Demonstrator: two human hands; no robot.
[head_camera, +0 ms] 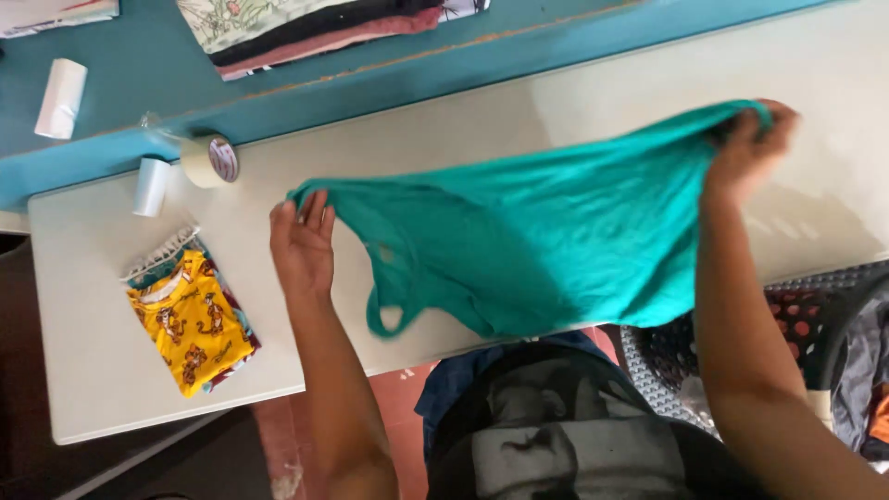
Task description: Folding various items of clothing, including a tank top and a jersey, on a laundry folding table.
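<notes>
The left hand (pixel 301 243) pinched one end of a teal, stretchy sleeveless top (pixel 546 245) between thumb and fingers, and the right hand (pixel 748 146) was clenched around the opposite end, higher and farther out, so the garment hung stretched between them above the off-white rectangular table (pixel 93 370). The cloth sagged in the middle, and its shoulder straps drooped in loops just below and to the right of the left hand, past the table's near edge. Well to the left of the left hand, a small stack of folded clothes (pixel 193 319) lay flat on the table, topped by a yellow piece printed with orange cartoon animals. Beyond the left hand, near the table's far edge, a roll of pale adhesive tape (pixel 210 160) stood on its side, with a small white paper roll (pixel 150 186) just beside it. Farther off still, another white roll (pixel 61 98) rested on a blue surface (pixel 130 83), where a pile of folded patterned fabrics (pixel 315 26) also lay. Under the right forearm, a dark perforated plastic basket (pixel 815 319) held mixed clothing.
</notes>
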